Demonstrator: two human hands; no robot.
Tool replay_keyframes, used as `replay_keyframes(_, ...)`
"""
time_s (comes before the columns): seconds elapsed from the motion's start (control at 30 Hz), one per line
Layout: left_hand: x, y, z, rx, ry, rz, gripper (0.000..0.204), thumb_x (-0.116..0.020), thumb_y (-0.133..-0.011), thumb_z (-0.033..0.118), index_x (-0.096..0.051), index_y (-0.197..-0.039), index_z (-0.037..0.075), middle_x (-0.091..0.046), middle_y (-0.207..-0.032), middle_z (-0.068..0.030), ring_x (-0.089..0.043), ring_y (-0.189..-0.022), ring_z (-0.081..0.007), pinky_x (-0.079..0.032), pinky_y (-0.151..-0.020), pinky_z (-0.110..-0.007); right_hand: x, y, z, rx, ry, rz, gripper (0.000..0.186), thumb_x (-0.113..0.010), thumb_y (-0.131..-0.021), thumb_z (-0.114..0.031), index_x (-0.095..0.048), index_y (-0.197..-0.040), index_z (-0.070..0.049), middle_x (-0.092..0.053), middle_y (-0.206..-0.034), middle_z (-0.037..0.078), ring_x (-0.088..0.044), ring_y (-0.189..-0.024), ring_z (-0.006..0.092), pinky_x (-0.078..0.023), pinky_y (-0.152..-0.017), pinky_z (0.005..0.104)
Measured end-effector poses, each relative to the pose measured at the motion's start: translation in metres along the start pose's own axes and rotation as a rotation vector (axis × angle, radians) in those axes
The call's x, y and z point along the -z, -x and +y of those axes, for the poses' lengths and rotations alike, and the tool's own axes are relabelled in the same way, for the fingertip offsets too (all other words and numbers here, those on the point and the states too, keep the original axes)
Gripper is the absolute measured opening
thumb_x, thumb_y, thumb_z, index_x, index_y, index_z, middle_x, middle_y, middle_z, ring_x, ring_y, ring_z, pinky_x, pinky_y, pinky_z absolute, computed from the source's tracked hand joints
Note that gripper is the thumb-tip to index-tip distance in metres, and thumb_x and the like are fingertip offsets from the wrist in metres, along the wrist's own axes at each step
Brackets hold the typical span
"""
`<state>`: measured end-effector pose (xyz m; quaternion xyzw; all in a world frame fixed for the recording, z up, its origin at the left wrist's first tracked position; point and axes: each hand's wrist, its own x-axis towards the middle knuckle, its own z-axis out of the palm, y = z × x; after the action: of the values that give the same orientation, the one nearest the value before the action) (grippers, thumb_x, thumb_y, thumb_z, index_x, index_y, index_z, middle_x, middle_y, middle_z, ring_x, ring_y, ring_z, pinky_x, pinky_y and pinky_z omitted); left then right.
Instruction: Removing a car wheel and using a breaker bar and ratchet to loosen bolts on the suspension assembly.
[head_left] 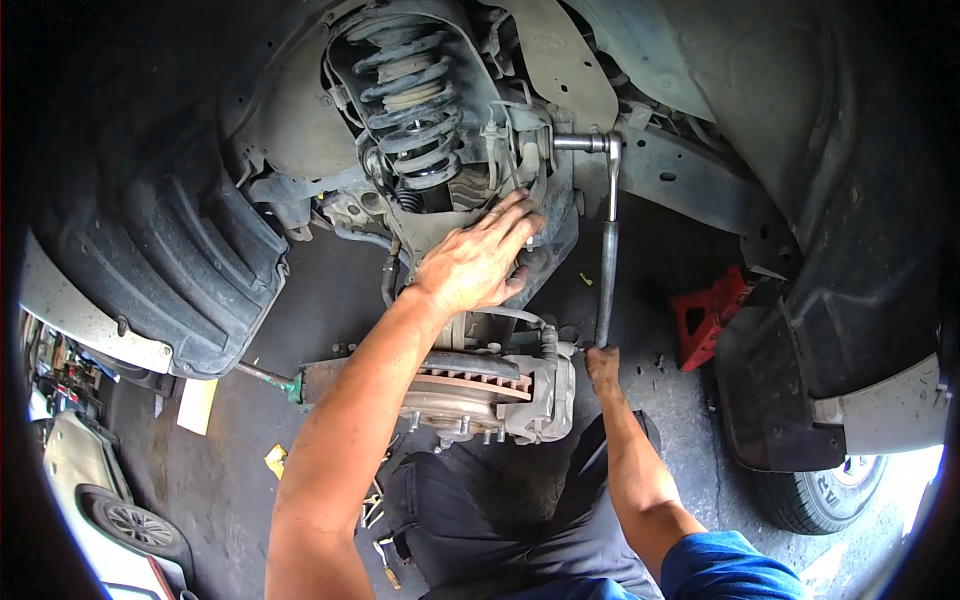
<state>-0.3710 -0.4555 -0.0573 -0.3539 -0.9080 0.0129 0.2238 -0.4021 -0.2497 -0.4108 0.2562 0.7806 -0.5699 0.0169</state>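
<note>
My right hand is closed round the lower end of a long-handled ratchet. The ratchet stands nearly upright in view, its head joined to a chrome socket extension that runs left to the inner mount of the suspension arm. My left hand lies with fingers stretched out on the upper control arm, just below the coil spring; its fingertips reach toward the mount. Under my left forearm sit the brake disc with wheel studs and the brake caliper.
A red jack stand stands right of the ratchet, below the frame rail. The black wheel-arch liner hangs at left. A tire shows at lower right. Several tools lie on the floor beside my legs.
</note>
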Motion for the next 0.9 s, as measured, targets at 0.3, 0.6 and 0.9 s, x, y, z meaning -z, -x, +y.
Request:
replay_keyframes(0.3, -0.002, 0.000, 0.000, -0.057, -0.013, 0.020, 0.058, -0.071, -0.073, 0.020, -0.043, -0.122, 0.004, -0.044, -0.134, -0.0136, -0.036, -0.134, -0.0271, -0.048, -0.099, -0.035, -0.009, -0.023, 0.026, 0.066, -0.094, 0.041, 0.031, -0.065, -0.076, -0.020, -0.052, -0.054, -0.002, -0.048, -0.048, 0.002, -0.042, -0.039, 0.0138, -0.029, -0.039, 0.0341)
replay_keyframes(0.6, -0.012, -0.011, 0.005, -0.139, 0.020, 0.193, 0.067, -0.077, -0.068, 0.020, -0.040, -0.122, 0.003, -0.045, -0.131, -0.0177, -0.049, -0.121, -0.0328, -0.050, -0.094, -0.037, 0.031, -0.074, 0.065, 0.656, -0.032, -0.096, 0.024, -0.056, -0.081, -0.009, -0.054, -0.057, -0.008, -0.052, -0.049, 0.001, -0.049, -0.039, 0.0122, -0.035, -0.036, 0.0313)
replay_keyframes(0.9, -0.012, -0.003, -0.007, -0.116, -0.020, 0.162, 0.065, -0.075, -0.070, 0.020, -0.039, -0.121, 0.002, -0.047, -0.127, -0.0168, -0.053, -0.114, -0.0350, -0.051, -0.090, -0.039, 0.015, -0.012, 0.018, 0.388, 0.221, -0.104, 0.028, -0.056, -0.074, -0.021, -0.061, -0.068, 0.007, -0.062, -0.064, 0.020, -0.064, -0.061, 0.0238, -0.044, -0.052, 0.0373)
